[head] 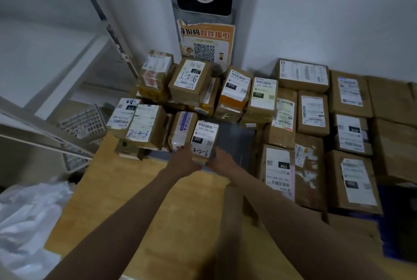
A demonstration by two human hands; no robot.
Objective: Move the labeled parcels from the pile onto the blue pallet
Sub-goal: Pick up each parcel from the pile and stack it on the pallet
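A small cardboard parcel [204, 138] with a white label marked 220 stands at the front of the pile [191, 90] of labeled boxes. My left hand [184, 159] grips its lower left side and my right hand [222, 159] grips its lower right side. Both arms reach forward from the bottom of the view. At the right, rows of labeled parcels [316, 121] lie flat, and a strip of the blue pallet [387, 232] shows under them at the right edge.
A large flat cardboard box [135, 200] lies under my arms. A metal shelf frame [67, 90] and a wire basket [83, 121] stand at the left. White plastic bags [29, 218] fill the lower left. A poster with a QR code [206, 42] hangs on the back wall.
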